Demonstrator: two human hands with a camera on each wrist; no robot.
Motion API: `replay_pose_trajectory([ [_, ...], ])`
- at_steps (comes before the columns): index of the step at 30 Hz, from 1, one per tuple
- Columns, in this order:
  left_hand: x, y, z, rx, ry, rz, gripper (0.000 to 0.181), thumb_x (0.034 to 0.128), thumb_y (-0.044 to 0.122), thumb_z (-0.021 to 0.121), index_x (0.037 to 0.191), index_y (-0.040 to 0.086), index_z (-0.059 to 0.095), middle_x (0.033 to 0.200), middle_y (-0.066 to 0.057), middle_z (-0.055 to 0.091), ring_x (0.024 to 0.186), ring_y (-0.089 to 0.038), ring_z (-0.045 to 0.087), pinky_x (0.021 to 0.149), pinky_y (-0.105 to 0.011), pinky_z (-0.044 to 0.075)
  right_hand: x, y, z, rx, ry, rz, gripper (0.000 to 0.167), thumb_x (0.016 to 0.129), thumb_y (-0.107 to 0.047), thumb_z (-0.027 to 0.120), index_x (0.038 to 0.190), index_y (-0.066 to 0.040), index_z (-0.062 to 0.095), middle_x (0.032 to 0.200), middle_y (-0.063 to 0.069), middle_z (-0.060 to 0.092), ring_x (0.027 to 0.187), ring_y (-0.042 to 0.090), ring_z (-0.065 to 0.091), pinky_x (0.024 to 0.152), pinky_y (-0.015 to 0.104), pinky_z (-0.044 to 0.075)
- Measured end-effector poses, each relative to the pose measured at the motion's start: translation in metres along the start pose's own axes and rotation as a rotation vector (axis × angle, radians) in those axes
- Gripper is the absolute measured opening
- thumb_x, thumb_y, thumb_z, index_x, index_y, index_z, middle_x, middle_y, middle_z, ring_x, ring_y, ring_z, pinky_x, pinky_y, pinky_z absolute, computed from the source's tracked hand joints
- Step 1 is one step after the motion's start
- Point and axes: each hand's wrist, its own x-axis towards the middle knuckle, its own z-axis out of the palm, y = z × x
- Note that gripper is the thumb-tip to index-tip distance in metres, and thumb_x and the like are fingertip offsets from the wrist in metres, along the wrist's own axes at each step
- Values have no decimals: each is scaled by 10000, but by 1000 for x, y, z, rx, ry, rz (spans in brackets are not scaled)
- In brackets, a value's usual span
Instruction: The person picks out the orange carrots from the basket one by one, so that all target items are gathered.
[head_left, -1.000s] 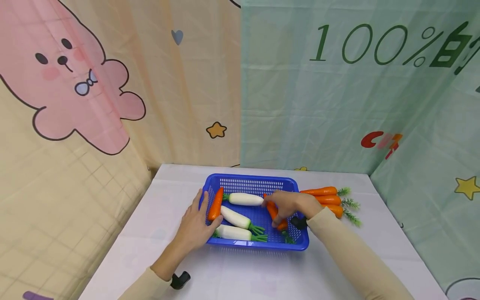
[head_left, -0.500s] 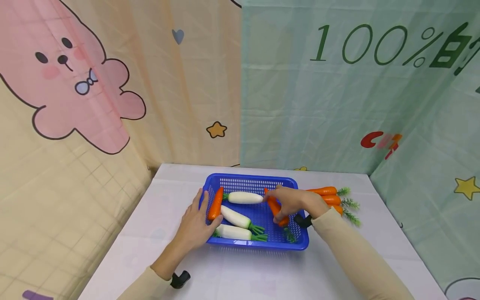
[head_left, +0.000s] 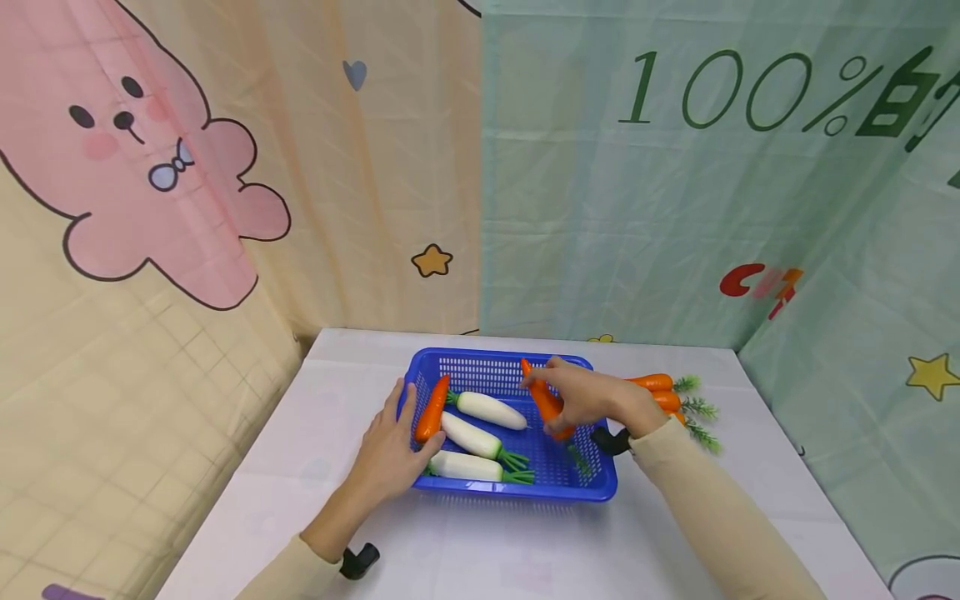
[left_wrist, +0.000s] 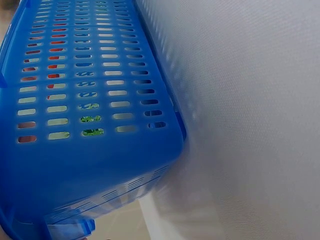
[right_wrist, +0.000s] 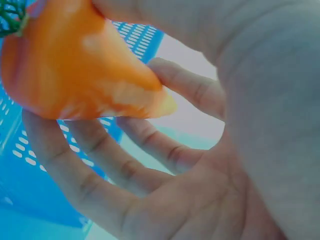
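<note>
My right hand (head_left: pixel 588 396) pinches an orange carrot (head_left: pixel 544 400) between thumb and fingers over the right part of a blue plastic basket (head_left: pixel 517 489). The right wrist view shows this carrot (right_wrist: pixel 80 65) large, its green top at the upper left, the fingers along its underside. My left hand (head_left: pixel 386 450) rests on the basket's left rim, fingers extended and thumb at the near corner. Inside the basket lie three white radishes, a far one (head_left: pixel 491 410), a middle one (head_left: pixel 470 434) and a near one (head_left: pixel 467 466). Another carrot (head_left: pixel 432 412) leans at the left end.
Several carrots (head_left: pixel 663 402) with green tops lie on the white table (head_left: pixel 480 550) right of the basket, partly behind my right wrist. The left wrist view shows the basket's slotted outer wall (left_wrist: pixel 75 165). Printed curtains (head_left: pixel 600 233) stand behind the table.
My right hand has lifted the carrot up and slightly away from the basket floor. The far radish has swung, its right tip now nearer to me. My left hand has stayed in place.
</note>
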Motion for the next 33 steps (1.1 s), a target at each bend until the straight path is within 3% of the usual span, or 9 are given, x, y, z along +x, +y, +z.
replay_pose_trajectory([
  [10, 1, 1, -1, -2, -4, -7, 1033, 1125, 526, 696, 1857, 31, 160, 1963, -262, 69, 1690, -621, 390, 1370, -840, 321, -17, 7, -14, 82, 99, -95, 813, 994, -195, 887, 1734, -278, 561, 1652, 147, 495, 1275, 276, 672, 1071, 470, 689],
  [20, -1, 0, 0, -15, -5, 0, 1032, 1133, 548, 697, 1858, 38, 169, 1968, -255, 61, 1699, -628, 377, 1392, -832, 281, -34, 16, -24, 16, 180, -157, 751, 1036, -207, 851, 1730, -231, 564, 1591, 162, 593, 1259, 292, 699, 1020, 495, 695],
  [33, 0, 0, -1, -6, -7, 0, 1035, 1133, 550, 697, 1858, 39, 164, 1968, -252, 56, 1698, -623, 383, 1395, -822, 291, -60, 44, -25, 58, 222, -104, 944, 993, -67, 845, 1818, -222, 413, 1643, 196, 590, 1258, 322, 669, 932, 448, 699],
])
